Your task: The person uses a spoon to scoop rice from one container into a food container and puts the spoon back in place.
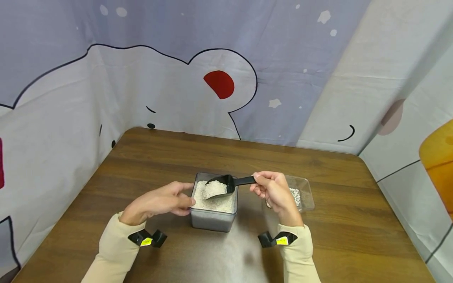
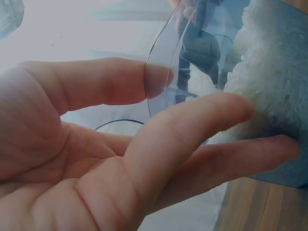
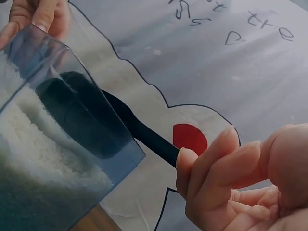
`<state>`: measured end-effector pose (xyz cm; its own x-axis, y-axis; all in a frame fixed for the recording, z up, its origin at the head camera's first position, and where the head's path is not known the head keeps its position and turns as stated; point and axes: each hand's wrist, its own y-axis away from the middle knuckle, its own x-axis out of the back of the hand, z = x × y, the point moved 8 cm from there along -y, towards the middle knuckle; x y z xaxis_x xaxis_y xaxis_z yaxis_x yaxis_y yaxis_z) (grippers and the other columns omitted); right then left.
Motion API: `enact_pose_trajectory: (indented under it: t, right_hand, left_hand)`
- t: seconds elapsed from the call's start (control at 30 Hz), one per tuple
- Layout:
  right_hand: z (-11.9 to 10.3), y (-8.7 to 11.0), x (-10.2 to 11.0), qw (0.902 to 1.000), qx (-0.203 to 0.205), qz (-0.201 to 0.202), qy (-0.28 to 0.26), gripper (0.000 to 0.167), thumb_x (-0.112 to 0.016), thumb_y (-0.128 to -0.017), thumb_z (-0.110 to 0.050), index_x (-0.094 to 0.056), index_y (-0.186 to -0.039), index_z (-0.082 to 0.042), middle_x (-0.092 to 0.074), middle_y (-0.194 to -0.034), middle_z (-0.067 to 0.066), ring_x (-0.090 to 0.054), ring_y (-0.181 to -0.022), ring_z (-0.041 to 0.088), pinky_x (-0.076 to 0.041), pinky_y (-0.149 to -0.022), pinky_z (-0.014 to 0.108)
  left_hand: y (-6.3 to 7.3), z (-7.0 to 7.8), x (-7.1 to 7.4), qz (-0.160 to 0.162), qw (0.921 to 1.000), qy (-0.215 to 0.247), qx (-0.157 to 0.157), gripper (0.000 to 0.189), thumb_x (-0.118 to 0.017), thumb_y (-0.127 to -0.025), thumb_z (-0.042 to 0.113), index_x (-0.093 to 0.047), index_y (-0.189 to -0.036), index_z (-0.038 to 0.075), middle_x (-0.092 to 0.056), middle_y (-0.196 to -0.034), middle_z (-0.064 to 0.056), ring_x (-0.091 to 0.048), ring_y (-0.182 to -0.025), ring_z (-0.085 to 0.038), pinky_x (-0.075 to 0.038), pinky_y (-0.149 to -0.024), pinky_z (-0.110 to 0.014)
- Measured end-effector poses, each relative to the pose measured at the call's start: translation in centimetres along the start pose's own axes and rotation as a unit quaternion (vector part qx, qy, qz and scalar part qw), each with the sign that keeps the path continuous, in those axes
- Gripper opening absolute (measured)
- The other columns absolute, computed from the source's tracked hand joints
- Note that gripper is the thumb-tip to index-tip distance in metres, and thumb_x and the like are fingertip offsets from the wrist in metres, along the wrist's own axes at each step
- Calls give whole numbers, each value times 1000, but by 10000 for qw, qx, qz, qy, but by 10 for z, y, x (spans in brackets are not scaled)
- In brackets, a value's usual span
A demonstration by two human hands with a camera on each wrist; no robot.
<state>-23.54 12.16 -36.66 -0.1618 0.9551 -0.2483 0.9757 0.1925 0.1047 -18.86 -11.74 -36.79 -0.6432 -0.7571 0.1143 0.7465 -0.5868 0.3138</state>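
Observation:
A grey see-through square container [image 1: 213, 221] on the table holds white rice [image 1: 219, 204]. My left hand [image 1: 166, 200] steadies it from the left, thumb at the rim and fingers fairly straight; the left wrist view shows fingers [image 2: 192, 120] along the clear wall. In the head view, my right hand [image 1: 274, 192] pinches the handle of a black scoop [image 1: 231, 184] between thumb and fingers. The scoop's bowl sits inside the container's mouth, heaped with rice. Through the wall in the right wrist view, the dark scoop [image 3: 84, 115] rests low among the grains.
A shallow clear plastic container [image 1: 305, 192] stands to the right, partly hidden behind my right hand, with a black-and-white speckled patch showing in it. The brown wooden table [image 1: 339, 220] ends at a printed cloth [image 1: 170, 90] hanging behind.

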Motion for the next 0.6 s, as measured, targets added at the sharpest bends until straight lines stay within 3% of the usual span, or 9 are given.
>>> enact_pose_trajectory:
  t: [0.6]
  right_hand:
    - [-5, 1, 8, 9996, 108, -61, -257, 13, -47, -92, 2, -56, -82, 3, -62, -55, 6, -48, -43, 6, -38, -38, 12]
  left_hand:
    - [1, 0, 1, 2, 10000, -20, -13, 68, -50, -92, 9, -8, -140, -15, -61, -108, -23, -57, -105, -35, -50, -86, -43]
